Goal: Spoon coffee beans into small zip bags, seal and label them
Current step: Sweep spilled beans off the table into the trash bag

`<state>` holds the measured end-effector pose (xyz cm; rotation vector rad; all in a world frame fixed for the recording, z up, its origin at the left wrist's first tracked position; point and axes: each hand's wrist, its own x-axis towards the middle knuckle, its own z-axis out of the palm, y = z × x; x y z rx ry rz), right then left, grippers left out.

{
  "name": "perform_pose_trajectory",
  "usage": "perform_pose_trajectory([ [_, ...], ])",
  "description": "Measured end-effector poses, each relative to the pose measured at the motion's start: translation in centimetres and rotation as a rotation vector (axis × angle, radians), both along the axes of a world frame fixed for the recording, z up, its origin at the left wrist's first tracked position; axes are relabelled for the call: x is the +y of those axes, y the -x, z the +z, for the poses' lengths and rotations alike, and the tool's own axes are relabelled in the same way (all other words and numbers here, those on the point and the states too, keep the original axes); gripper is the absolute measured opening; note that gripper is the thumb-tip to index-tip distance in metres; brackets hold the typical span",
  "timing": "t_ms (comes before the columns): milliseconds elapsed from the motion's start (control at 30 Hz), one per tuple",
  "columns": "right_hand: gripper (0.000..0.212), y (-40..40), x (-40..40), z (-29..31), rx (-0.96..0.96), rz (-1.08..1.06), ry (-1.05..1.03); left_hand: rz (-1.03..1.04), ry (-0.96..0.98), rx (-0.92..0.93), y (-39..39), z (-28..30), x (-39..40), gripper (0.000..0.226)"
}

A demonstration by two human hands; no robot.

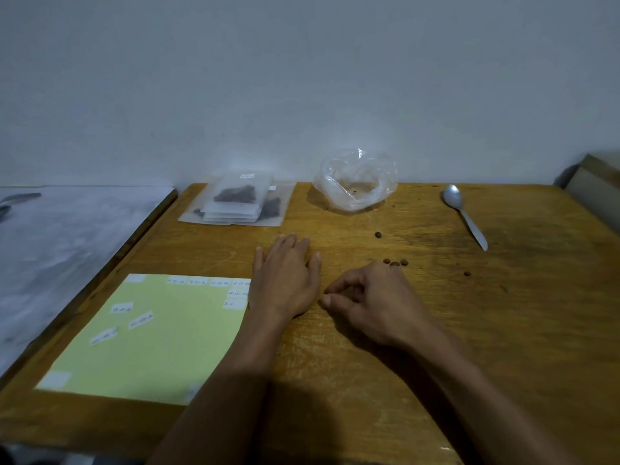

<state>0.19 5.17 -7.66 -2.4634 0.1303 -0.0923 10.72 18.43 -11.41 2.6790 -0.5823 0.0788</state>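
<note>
Your right hand [372,297], fingers curled and empty, lies just short of three loose brown coffee beans [395,262]; your left hand [285,276] rests flat, farther off.

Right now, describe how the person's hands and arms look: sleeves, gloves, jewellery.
Both forearms are bare as far as the frame shows; no sleeves are visible. The left hand and right hand wear no gloves, and no rings, watch or bracelets are visible.

Writing on the white labels [141,319] is too small and blurred to read.
</note>
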Motion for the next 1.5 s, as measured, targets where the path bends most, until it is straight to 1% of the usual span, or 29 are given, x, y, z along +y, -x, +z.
perform_pose_trajectory([
  [33,0.016,-0.1,0.1,-0.3,-0.033,0.01,0.043,0.001,0.0,-0.003,0.0,0.0,0.0,0.053],
  [100,0.017,-0.2,0.2,-0.4,-0.068,0.009,0.047,0.003,-0.001,-0.006,0.1,0.0,0.0,0.053],
  [200,0.014,-0.1,0.2,-0.3,-0.041,-0.003,0.007,0.006,-0.009,-0.002,0.2,0.1,0.0,0.053],
  [233,0.013,0.0,0.1,-0.1,-0.018,-0.032,-0.054,0.007,-0.012,0.004,0.2,0.2,0.0,0.052],
  [267,0.012,0.0,-0.2,0.2,0.01,-0.085,-0.18,0.009,-0.014,0.007,0.1,0.2,0.0,0.052],
  [367,0.014,-0.1,-1.9,1.6,0.044,-0.32,-0.748,0.009,-0.001,0.009,0.3,0.9,-0.7,0.051],
  [400,0.015,-0.1,-2.9,2.1,0.033,-0.387,-0.9,-0.001,0.015,0.001,0.6,1.1,-1.2,0.05],
  [433,0.015,-0.1,-3.9,2.6,0.019,-0.445,-1.012,-0.018,0.033,-0.009,0.8,1.4,-1.9,0.05],
  [467,0.015,-0.1,-4.8,2.9,0.008,-0.493,-1.066,-0.042,0.045,-0.018,1.0,1.5,-2.7,0.051],
  [500,0.015,-0.1,-5.7,2.9,0.006,-0.524,-1.023,-0.067,0.049,-0.02,1.2,1.7,-3.5,0.052],
  [533,0.016,-0.2,-6.6,2.6,0.013,-0.537,-0.868,-0.088,0.048,-0.015,1.4,1.7,-4.5,0.052],
  [567,0.016,-0.1,-7.3,2.2,0.02,-0.53,-0.662,-0.102,0.045,-0.008,1.5,1.7,-5.3,0.053],
  [633,0.012,0.1,-8.1,1.5,0.005,-0.469,-0.292,-0.108,0.031,0.009,1.6,1.4,-6.4,0.053],
  [700,0.02,0.2,-8.3,0.9,-0.027,-0.408,-0.094,-0.107,-0.006,0.012,1.6,0.9,-6.7,0.054],
  [767,0.024,0.0,-8.3,0.4,-0.03,-0.368,-0.007,-0.111,-0.034,0.007,1.7,0.4,-6.6,0.055],
  [833,0.02,-0.3,-8.3,-0.2,-0.022,-0.344,0.054,-0.12,-0.04,0.005,1.7,0.2,-6.4,0.055],
  [967,0.012,-0.5,-8.6,-0.9,-0.062,-0.382,0.042,-0.119,-0.031,0.016,1.9,0.2,-6.2,0.055],
  [1000,0.013,-0.4,-8.7,-0.8,-0.089,-0.398,0.01,-0.118,-0.03,0.021,1.9,0.2,-6.2,0.055],
  [1033,0.017,-0.2,-8.7,-0.6,-0.117,-0.432,-0.085,-0.117,-0.029,0.022,1.9,0.2,-6.2,0.056],
  [1067,0.02,-0.1,-8.8,-0.2,-0.131,-0.481,-0.278,-0.118,-0.027,0.021,1.9,0.2,-6.2,0.056],
  [1133,0.023,-0.1,-8.6,0.9,-0.09,-0.542,-0.833,-0.117,-0.026,0.022,1.9,0.3,-6.2,0.056],
  [1167,0.025,0.0,-8.4,1.4,-0.075,-0.549,-1.026,-0.118,-0.026,0.022,1.9,0.3,-6.2,0.056],
  [1200,0.025,-0.1,-8.2,1.4,-0.068,-0.55,-1.087,-0.116,-0.026,0.023,2.0,0.3,-6.2,0.056],
  [1233,0.024,-0.3,-8.1,1.3,-0.057,-0.549,-1.025,-0.115,-0.026,0.023,2.0,0.4,-6.2,0.056],
  [1267,0.023,-0.4,-8.0,1.1,-0.043,-0.536,-0.841,-0.114,-0.026,0.025,2.1,0.4,-6.1,0.056],
  [1333,0.015,-0.4,-7.6,0.5,-0.034,-0.463,-0.38,-0.112,-0.023,0.027,2.2,0.5,-6.1,0.056],
  [1367,0.012,-0.4,-7.3,0.3,-0.036,-0.408,-0.213,-0.112,-0.023,0.029,2.2,0.5,-6.1,0.056],
  [1433,0.018,-0.6,-6.9,-0.3,-0.052,-0.358,-0.033,-0.112,-0.024,0.031,2.3,0.5,-6.1,0.056],
  [1500,0.018,-0.6,-6.6,-0.4,-0.078,-0.371,0.011,-0.112,-0.025,0.031,2.3,0.5,-6.2,0.055],
])
